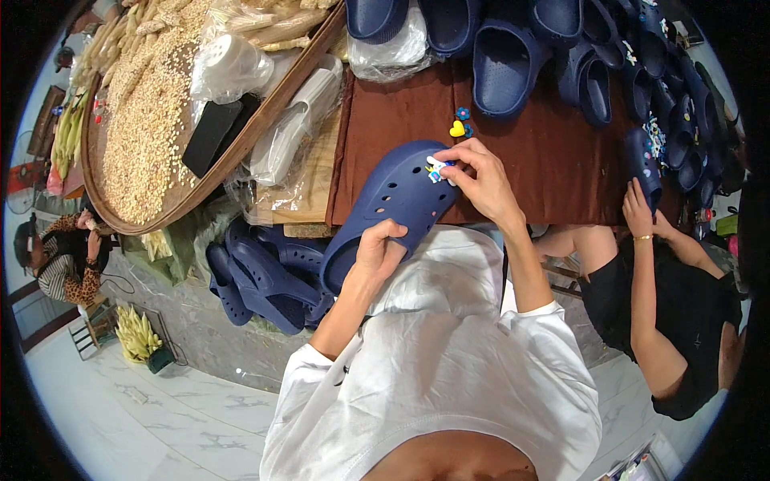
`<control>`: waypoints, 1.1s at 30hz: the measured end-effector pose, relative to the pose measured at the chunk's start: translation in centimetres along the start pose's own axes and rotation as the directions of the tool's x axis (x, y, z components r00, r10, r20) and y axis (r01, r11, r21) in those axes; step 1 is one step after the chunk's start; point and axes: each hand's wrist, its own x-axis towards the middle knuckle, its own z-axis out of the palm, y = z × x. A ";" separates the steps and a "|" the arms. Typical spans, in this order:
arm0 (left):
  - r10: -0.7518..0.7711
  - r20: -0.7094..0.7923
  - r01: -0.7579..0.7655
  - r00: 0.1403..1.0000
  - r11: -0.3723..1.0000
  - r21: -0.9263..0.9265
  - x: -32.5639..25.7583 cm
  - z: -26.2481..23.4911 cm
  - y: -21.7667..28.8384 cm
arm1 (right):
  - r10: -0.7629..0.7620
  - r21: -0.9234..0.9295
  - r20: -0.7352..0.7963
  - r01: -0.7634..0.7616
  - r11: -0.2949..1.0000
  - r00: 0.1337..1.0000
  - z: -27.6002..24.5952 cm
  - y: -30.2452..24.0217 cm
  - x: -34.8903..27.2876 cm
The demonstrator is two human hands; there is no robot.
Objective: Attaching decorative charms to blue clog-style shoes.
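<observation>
The left hand (377, 250) grips the heel end of a blue clog (393, 204), held above the table's (545, 172) near edge with its long axis running from that hand up toward the right hand (481, 183). There the right fingers pinch a small charm (437, 170) against the clog's toe; loose charms (459, 127) lie just beyond.
</observation>
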 end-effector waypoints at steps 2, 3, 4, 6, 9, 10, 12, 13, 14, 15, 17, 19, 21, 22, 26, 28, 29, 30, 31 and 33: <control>-0.062 -0.044 0.066 0.997 0.994 0.086 -0.5 -0.5 0.0 | 0.019 -0.002 0.022 -0.019 1.000 1.000 -0.4 0.2 -0.2; -0.066 -0.046 0.069 0.997 0.994 0.086 -0.7 -0.5 0.1 | 0.037 -0.004 0.045 -0.037 0.999 0.998 -0.5 0.4 -0.4; -0.070 -0.086 0.081 0.994 0.988 0.129 -0.9 -0.5 0.2 | 0.041 -0.003 0.045 -0.041 0.999 0.998 -0.7 0.3 -0.5; -0.076 -0.129 0.098 0.989 0.981 0.170 -1.3 -1.1 0.3 | 0.092 0.049 0.093 -0.097 0.994 0.991 -1.0 0.0 -0.6; -0.104 -0.187 0.141 0.977 0.970 0.196 -1.8 -1.7 0.2 | 0.167 0.085 0.168 -0.183 0.979 0.972 -1.6 -0.4 -0.8; -0.079 -0.201 0.129 0.976 0.960 0.249 -2.1 -0.2 0.4 | 0.170 0.085 0.168 -0.186 0.979 0.971 -1.7 -0.2 -0.9; -0.056 -0.213 0.121 0.975 0.946 0.302 -2.3 0.3 0.6 | 0.156 0.049 0.124 -0.163 0.985 0.980 -1.7 0.1 -0.9; -0.084 -0.230 0.155 0.970 0.938 0.310 -2.5 -0.1 0.7 | 0.158 0.050 0.123 -0.165 0.985 0.980 -1.9 0.3 -0.9; -0.111 -0.247 0.188 0.963 0.929 0.318 -2.5 -0.4 0.7 | 0.151 0.044 0.119 -0.157 0.987 0.981 -2.0 0.5 -0.8; -0.112 -0.248 0.190 0.962 0.929 0.318 -2.5 -0.3 0.7 | 0.143 0.038 0.116 -0.149 0.988 0.983 -2.0 0.7 -0.7; -0.050 -0.211 0.115 0.976 0.944 0.310 -2.4 -0.2 0.6 | 0.152 0.036 0.141 -0.158 0.987 0.978 -2.1 1.2 -0.7; -0.066 -0.212 0.137 0.975 0.932 0.337 -2.5 -0.8 0.6 | 0.160 0.034 0.166 -0.168 0.985 0.973 -2.2 1.3 -0.6; -0.082 -0.211 0.157 0.974 0.918 0.363 -2.6 -0.8 0.8 | 0.191 -0.009 0.237 -0.194 0.981 0.952 -2.5 1.1 -0.3; -0.068 -0.200 0.142 0.977 0.912 0.385 -2.7 -0.3 1.0 | 0.192 -0.009 0.236 -0.195 0.981 0.953 -2.6 1.2 -0.2; -0.071 -0.198 0.152 0.978 0.886 0.437 -2.5 -1.3 1.1 | 0.192 0.048 0.301 -0.216 0.975 0.934 -2.7 1.1 0.1; -0.066 -0.212 0.157 0.975 0.880 0.449 -2.5 -1.4 1.2 | 0.199 0.040 0.310 -0.222 0.974 0.930 -2.6 0.9 0.2; -0.061 -0.225 0.162 0.972 0.873 0.460 -2.5 -1.5 1.2 | 0.202 0.023 0.316 -0.220 0.975 0.927 -2.5 0.9 0.3; -0.062 -0.225 0.163 0.972 0.873 0.460 -2.5 -1.5 1.2 | 0.205 0.006 0.321 -0.219 0.976 0.925 -2.5 0.9 0.3; -0.060 -0.218 0.157 0.974 0.874 0.459 -2.4 -1.5 1.3 | 0.206 0.006 0.321 -0.220 0.976 0.924 -2.4 0.7 0.3; -0.058 -0.212 0.152 0.976 0.876 0.458 -2.1 -2.4 1.6 | 0.211 -0.088 0.276 -0.194 0.977 0.938 -2.1 0.0 0.2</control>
